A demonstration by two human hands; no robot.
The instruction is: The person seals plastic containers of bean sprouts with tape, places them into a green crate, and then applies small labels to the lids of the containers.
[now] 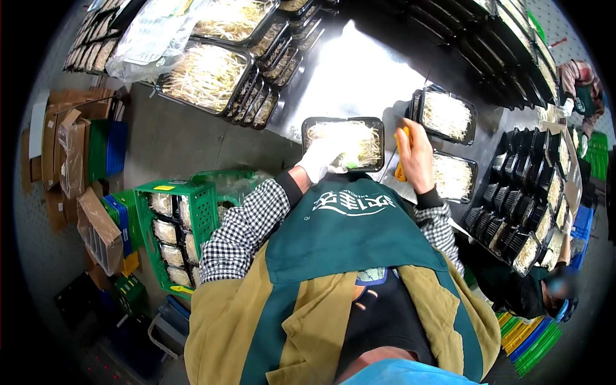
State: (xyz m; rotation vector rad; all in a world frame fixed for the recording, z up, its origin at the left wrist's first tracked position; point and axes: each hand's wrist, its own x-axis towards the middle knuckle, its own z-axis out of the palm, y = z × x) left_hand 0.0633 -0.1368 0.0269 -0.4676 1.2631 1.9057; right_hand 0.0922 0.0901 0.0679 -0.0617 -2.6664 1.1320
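A black tray of bean sprouts (364, 141) sits on the metal table in front of my body. My left hand (321, 157), in a white glove, lies over the tray's left part with its fingers on the sprouts; whether they grip anything is blurred by glare. To the right of the tray is my bare right hand (416, 154), its fingers wrapped round a yellow-orange tool (401, 154). Close to that hand on the right lie two more filled trays, an upper one (447, 117) and a lower one (451, 176).
Stacked sprout trays (205, 77) stand at the upper left beside a clear plastic bag (151, 45). A green crate (208, 212) of packed trays is at left. More stacks (513, 199) line the right, where a co-worker (526, 285) in a cap stands. Another person (581, 86) is further off.
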